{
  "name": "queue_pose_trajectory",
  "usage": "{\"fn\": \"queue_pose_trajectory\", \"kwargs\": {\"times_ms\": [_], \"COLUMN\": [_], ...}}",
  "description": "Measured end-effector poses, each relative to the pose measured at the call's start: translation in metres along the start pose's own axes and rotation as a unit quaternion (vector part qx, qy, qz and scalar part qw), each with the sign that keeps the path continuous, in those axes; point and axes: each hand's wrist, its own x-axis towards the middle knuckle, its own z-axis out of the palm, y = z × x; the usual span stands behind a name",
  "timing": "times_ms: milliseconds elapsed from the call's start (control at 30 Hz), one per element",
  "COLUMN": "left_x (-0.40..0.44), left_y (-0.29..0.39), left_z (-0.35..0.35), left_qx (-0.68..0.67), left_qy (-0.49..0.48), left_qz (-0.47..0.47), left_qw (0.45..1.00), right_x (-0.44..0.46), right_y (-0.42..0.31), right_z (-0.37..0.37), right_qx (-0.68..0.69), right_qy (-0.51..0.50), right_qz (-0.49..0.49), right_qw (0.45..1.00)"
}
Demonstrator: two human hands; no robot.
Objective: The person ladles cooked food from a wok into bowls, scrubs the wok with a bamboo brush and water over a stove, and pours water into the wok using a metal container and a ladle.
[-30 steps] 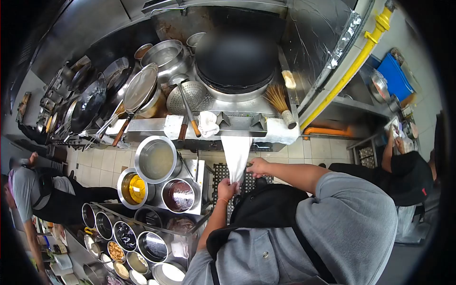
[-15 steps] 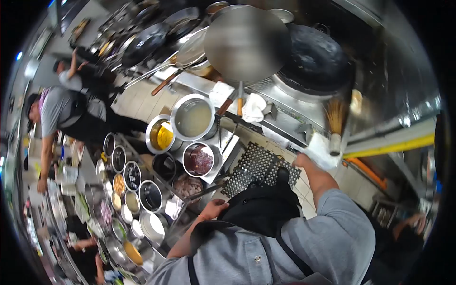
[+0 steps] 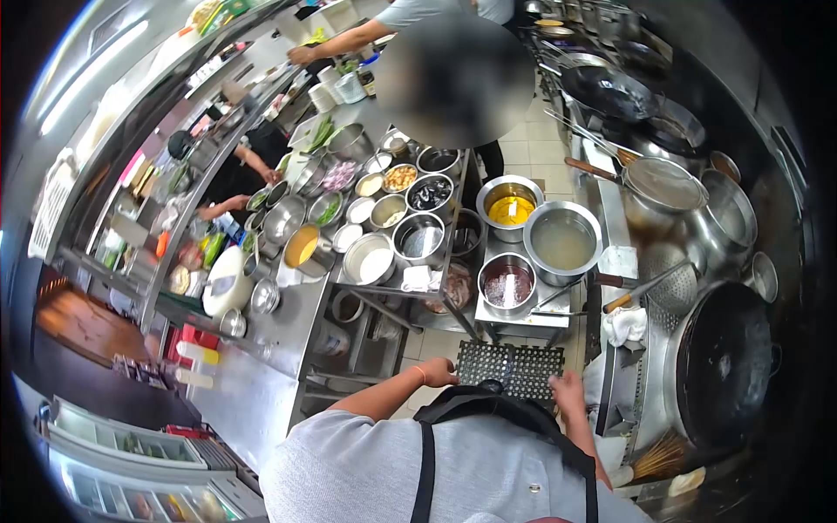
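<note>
My left hand (image 3: 440,372) hangs over the floor beside the black perforated mat (image 3: 510,362), its fingers curled together and nothing visible in them. On the mat's other side, near the stove edge, my right hand (image 3: 568,390) is loosely bent with a gap between thumb and fingers, holding nothing visible. Beyond the mat, a low stand (image 3: 549,321) carries a pot of cloudy liquid (image 3: 562,242) and a pot of dark red liquid (image 3: 506,285). A pot of yellow liquid (image 3: 509,209) is next to them. The white cloth (image 3: 624,326) lies on the stove edge, touched by neither hand.
A large wok (image 3: 728,366), a perforated ladle (image 3: 670,275) and a bristle brush (image 3: 660,458) are on the right. Several ingredient containers fill the prep counter (image 3: 288,322) at left. A co-worker's arm (image 3: 349,39) reaches across at the top; another person's hands (image 3: 235,203) show behind shelving.
The view has swung left toward the prep counter. My hands, earlier together at the hanging white cloth, have come away from it and are apart. The wok now appears at the right.
</note>
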Motion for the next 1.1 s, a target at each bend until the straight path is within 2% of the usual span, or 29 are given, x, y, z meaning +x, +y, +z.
{"fn": "queue_pose_trajectory", "kwargs": {"times_ms": [33, 100, 167, 233, 300, 333, 367, 433, 500, 567, 600, 633, 700, 733, 767, 800, 833, 867, 900, 933, 967, 1000, 1033, 1100], "left_x": [-0.004, -0.013, -0.018, 0.005, 0.008, 0.016, 0.03, 0.065, 0.1, 0.134, 0.171, 0.19, 0.199, 0.19, 0.225, 0.226, 0.204, 0.219, 0.193, 0.174, 0.165, 0.168, 0.148, 0.167], "left_y": [0.007, 0.028, 0.049, 0.048, 0.089, 0.11, 0.133, 0.187, 0.236, 0.284, 0.29, 0.3, 0.315, 0.327, 0.32, 0.323, 0.326, 0.326, 0.333, 0.345, 0.351, 0.355, 0.367, 0.373], "left_z": [0.003, 0.005, 0.008, 0.026, 0.006, -0.001, -0.006, -0.012, -0.018, -0.015, -0.007, -0.004, -0.021, -0.025, -0.017, -0.023, -0.042, -0.028, -0.046, -0.057, -0.059, -0.056, -0.078, -0.069], "left_qx": [-0.007, -0.077, -0.168, -0.241, -0.319, -0.311, -0.307, -0.438, -0.473, -0.484, -0.457, -0.471, -0.558, -0.621, -0.629, -0.645, -0.583, -0.557, -0.465, -0.506, -0.49, -0.464, -0.452, -0.496], "left_qy": [0.003, -0.013, 0.029, 0.116, 0.115, 0.126, 0.13, 0.031, -0.016, 0.026, 0.025, 0.016, -0.096, -0.08, -0.119, -0.114, -0.08, -0.011, 0.023, -0.04, -0.032, -0.057, -0.147, -0.204], "left_qz": [-0.005, 0.005, 0.013, 0.059, 0.063, 0.111, 0.165, 0.155, 0.189, 0.191, 0.186, 0.181, 0.182, 0.153, 0.148, 0.128, 0.125, 0.219, 0.266, 0.239, 0.277, 0.351, 0.364, 0.382], "left_qw": [1.0, 0.997, 0.985, 0.962, 0.939, 0.935, 0.928, 0.885, 0.86, 0.854, 0.87, 0.863, 0.804, 0.764, 0.754, 0.745, 0.799, 0.801, 0.844, 0.828, 0.826, 0.811, 0.801, 0.753], "right_x": [0.021, 0.038, 0.062, 0.052, 0.024, 0.025, 0.027, 0.003, -0.009, -0.022, -0.018, -0.018, -0.016, -0.014, -0.012, -0.006, 0.013, 0.026, 0.05, 0.061, 0.064, 0.093, 0.087, 0.066], "right_y": [-0.013, -0.052, -0.064, -0.089, -0.109, -0.106, -0.103, -0.129, -0.151, -0.17, -0.169, -0.173, -0.179, -0.186, -0.192, -0.197, -0.193, -0.193, -0.187, -0.193, -0.206, -0.189, -0.2, -0.221], "right_z": [-0.004, -0.015, -0.024, -0.024, -0.023, -0.027, -0.034, -0.054, -0.079, -0.108, -0.123, -0.136, -0.154, -0.157, -0.16, -0.16, -0.163, -0.164, -0.164, -0.161, -0.157, -0.165, -0.166, -0.162], "right_qx": [0.049, 0.26, 0.367, 0.386, 0.297, 0.259, 0.262, 0.245, 0.214, 0.2, 0.198, 0.215, 0.219, 0.208, 0.197, 0.187, 0.177, 0.18, 0.18, 0.157, 0.227, 0.293, 0.374, 0.251], "right_qy": [0.005, 0.002, -0.021, -0.055, -0.037, -0.021, -0.01, 0.029, 0.084, 0.128, 0.149, 0.171, 0.208, 0.214, 0.221, 0.225, 0.233, 0.241, 0.264, 0.291, 0.28, 0.256, 0.2, 0.361], "right_qz": [0.002, 0.036, 0.079, 0.068, -0.056, -0.093, -0.108, -0.141, -0.153, -0.142, -0.163, -0.163, -0.159, -0.152, -0.147, -0.143, -0.142, -0.155, -0.143, -0.102, -0.058, 0.001, 0.015, 0.024], "right_qw": [0.999, 0.965, 0.927, 0.918, 0.953, 0.961, 0.959, 0.959, 0.961, 0.961, 0.955, 0.947, 0.94, 0.942, 0.944, 0.946, 0.946, 0.941, 0.937, 0.938, 0.931, 0.921, 0.905, 0.898]}}
